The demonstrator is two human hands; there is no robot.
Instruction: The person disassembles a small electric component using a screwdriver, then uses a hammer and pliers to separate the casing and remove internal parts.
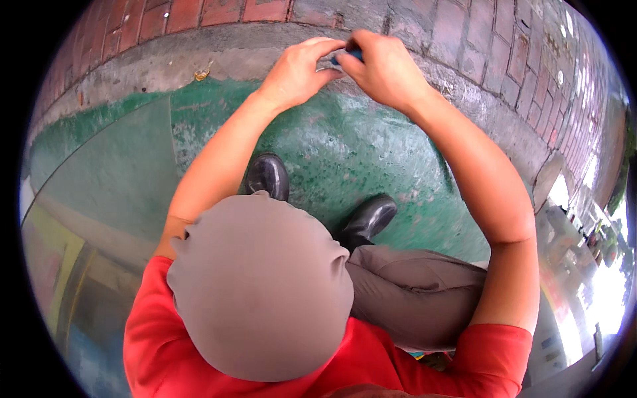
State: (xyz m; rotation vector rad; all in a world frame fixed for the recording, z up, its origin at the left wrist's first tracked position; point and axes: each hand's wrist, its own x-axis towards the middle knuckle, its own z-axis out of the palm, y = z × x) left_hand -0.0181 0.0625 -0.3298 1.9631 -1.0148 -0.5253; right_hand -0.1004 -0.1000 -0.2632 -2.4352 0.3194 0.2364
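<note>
Both my hands meet at the top middle, held out over the edge of the green floor. My left hand point(296, 71) pinches a small grey thing point(326, 64) between thumb and fingers. Close against it, my right hand point(387, 69) is closed on a small blue thing point(357, 54), its thumb pointing towards the left hand. The two things touch or nearly touch. Fingers cover most of both, so their kind cannot be made out.
My knees are bent, the left under grey cloth point(259, 285); black boots point(371, 215) stand on the green floor point(318, 146). Beyond runs a concrete strip point(152, 69), then red brick paving point(182, 14). A small yellowish ring-like item point(202, 75) lies left of my hands.
</note>
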